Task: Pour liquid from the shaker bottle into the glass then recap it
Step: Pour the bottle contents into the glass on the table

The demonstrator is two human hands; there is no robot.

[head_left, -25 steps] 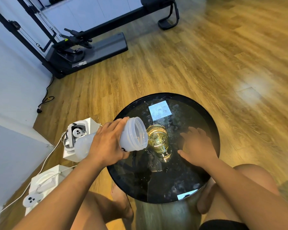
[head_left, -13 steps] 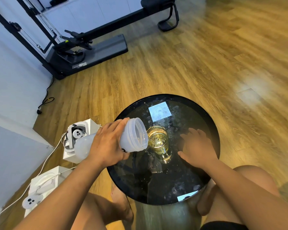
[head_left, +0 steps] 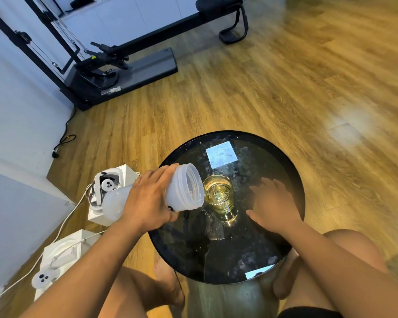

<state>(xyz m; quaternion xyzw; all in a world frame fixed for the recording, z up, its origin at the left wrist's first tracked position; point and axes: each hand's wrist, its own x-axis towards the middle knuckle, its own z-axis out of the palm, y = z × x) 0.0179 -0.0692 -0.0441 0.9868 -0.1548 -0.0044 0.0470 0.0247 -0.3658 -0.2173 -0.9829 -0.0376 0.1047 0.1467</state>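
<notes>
My left hand grips a translucent white shaker bottle around its middle. The bottle has no cap on and lies tipped nearly flat, its wide mouth at the rim of the glass. A thin stream runs from the bottle's lower lip into the glass, which holds bubbling yellow liquid. The glass stands upright on a round black glass table. My right hand rests palm down on the tabletop just right of the glass, fingers spread. The cap is not visible.
On the floor left of the table stand two white boxes, one with a headset and controller and one with a controller and cables. A black exercise machine stands by the far wall. My knees flank the table.
Almost nothing has changed: the bottle stays tipped over the glass, and my right hand stays on the table.
</notes>
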